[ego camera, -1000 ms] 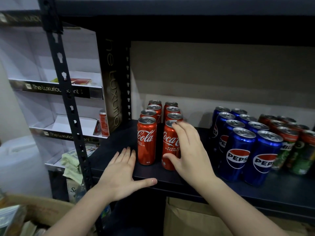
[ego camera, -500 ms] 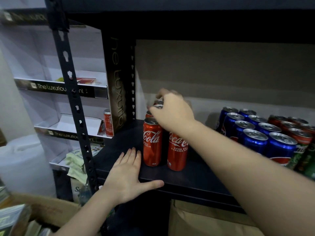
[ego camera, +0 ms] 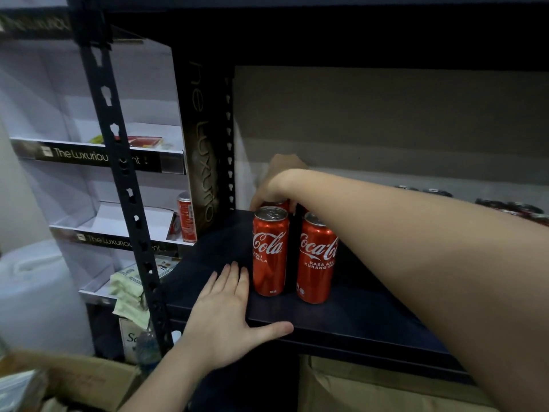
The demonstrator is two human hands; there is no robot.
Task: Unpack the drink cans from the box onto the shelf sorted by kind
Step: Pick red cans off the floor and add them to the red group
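We see two slim red Coca-Cola cans standing upright at the front of the dark shelf (ego camera: pixel 356 316): the left can (ego camera: pixel 270 251) with a silver pull-tab lid, the right can (ego camera: pixel 316 257) just beside it, apart by a narrow gap. Both are glossy metal cylinders with white script. More red cans stand behind them, mostly hidden. Our right hand (ego camera: pixel 276 179) reaches over the back cans, curled down onto their tops; whether its fingers grip one we cannot tell. Our left hand (ego camera: pixel 225 319) lies flat and spread on the shelf's front edge, near the left can. A brown cardboard box (ego camera: pixel 74 382) sits low left.
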